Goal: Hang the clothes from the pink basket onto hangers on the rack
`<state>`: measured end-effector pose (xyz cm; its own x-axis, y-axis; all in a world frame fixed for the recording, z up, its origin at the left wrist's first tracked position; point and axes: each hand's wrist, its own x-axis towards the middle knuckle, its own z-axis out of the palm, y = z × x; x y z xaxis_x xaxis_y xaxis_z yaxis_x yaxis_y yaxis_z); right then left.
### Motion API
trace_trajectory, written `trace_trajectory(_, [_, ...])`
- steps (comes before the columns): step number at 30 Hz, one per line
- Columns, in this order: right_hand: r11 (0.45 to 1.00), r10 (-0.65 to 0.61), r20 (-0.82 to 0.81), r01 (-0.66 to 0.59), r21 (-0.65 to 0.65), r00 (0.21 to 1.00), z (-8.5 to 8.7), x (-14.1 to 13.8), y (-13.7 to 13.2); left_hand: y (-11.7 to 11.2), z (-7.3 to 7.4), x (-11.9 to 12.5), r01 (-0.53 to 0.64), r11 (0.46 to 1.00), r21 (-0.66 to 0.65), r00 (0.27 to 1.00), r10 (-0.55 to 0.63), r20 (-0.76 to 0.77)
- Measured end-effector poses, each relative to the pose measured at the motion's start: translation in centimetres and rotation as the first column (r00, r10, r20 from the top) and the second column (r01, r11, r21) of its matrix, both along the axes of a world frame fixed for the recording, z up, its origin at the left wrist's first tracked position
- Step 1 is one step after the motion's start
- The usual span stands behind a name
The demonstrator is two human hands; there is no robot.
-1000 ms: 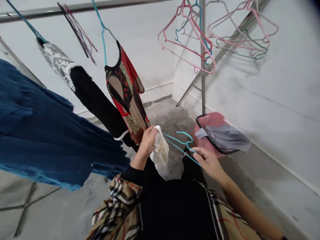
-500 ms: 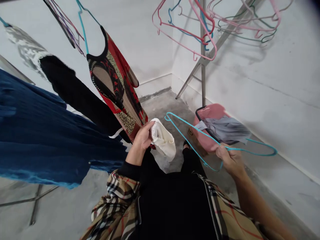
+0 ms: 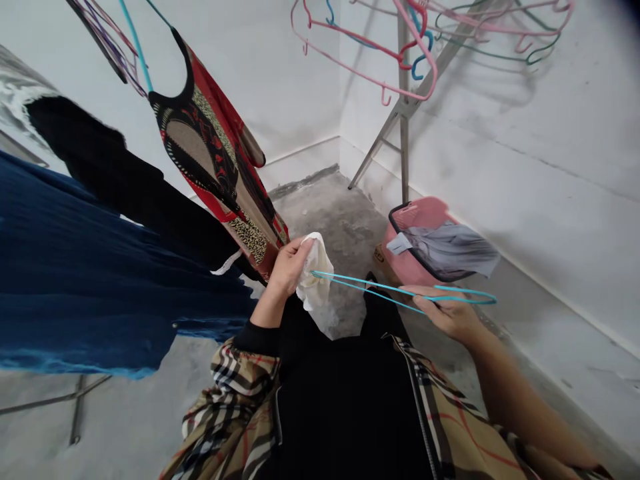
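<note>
My left hand [image 3: 289, 265] grips a small white cloth [image 3: 313, 280] that hangs down in front of my waist. My right hand [image 3: 447, 312] holds a thin teal wire hanger [image 3: 385, 289], lying almost flat. One end of the hanger reaches left and touches the white cloth. A red, black and tan patterned top [image 3: 220, 160] hangs on a teal hanger just left of my left hand.
A blue garment [image 3: 85, 273] and a black one [image 3: 125, 193] hang at the left. A pink basket [image 3: 415, 247] with grey cloth [image 3: 453, 248] in it stands on the floor by the right wall. Pink, blue and green hangers [image 3: 400, 40] hang overhead on a metal rack leg [image 3: 404, 153].
My right hand swung the teal hanger out to the right, then turned it flat and brought its end to the white cloth. The view tilted downward.
</note>
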<state>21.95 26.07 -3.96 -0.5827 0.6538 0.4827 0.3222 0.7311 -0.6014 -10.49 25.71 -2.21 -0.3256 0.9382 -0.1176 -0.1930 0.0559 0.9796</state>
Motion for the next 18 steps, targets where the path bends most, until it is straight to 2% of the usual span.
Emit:
trace_trajectory(3, [0.998, 0.062, 0.008, -0.062, 0.015, 0.998, -0.1, -1.1, 0.3, -0.2, 0.3, 0.1, 0.041, 0.999, 0.007, 0.987, -0.039, -0.153])
trace_trajectory(6, [0.994, 0.109, -0.009, -0.109, 0.010, 0.994, 0.1, -2.6, 0.4, -0.3, 0.6, 0.4, 0.132, 0.991, -0.007, 0.948, -0.128, -0.291])
trace_trajectory(10, [0.981, 0.195, -0.021, -0.195, -0.003, 0.981, -0.2, -4.8, 0.5, -0.7, 1.1, 1.3, 0.291, 0.956, -0.048, 0.836, -0.278, -0.472])
trace_trajectory(12, [0.985, 0.160, -0.051, -0.163, -0.063, 0.986, -0.7, -5.8, 0.6, -0.9, 1.7, 1.8, 0.360, 0.930, -0.072, 0.720, -0.326, -0.613])
trace_trajectory(13, [0.985, 0.135, -0.069, -0.141, -0.099, 0.988, -1.0, -6.2, 0.8, -1.1, 2.1, 2.0, 0.391, 0.916, -0.089, 0.635, -0.339, -0.695])
trace_trajectory(16, [0.983, 0.062, -0.150, -0.087, -0.163, 0.987, -1.7, -6.7, 1.5, -1.6, 3.4, 2.3, 0.465, 0.871, -0.160, 0.302, -0.326, -0.896])
trace_trajectory(17, [0.982, 0.026, -0.170, -0.056, -0.180, 0.985, -1.8, -6.7, 1.8, -1.7, 3.8, 2.2, 0.485, 0.857, -0.174, 0.206, -0.305, -0.930])
trace_trajectory(18, [0.981, -0.020, -0.182, -0.016, -0.193, 0.983, -1.9, -6.5, 2.2, -1.8, 4.1, 2.1, 0.497, 0.851, -0.172, 0.141, -0.275, -0.951])
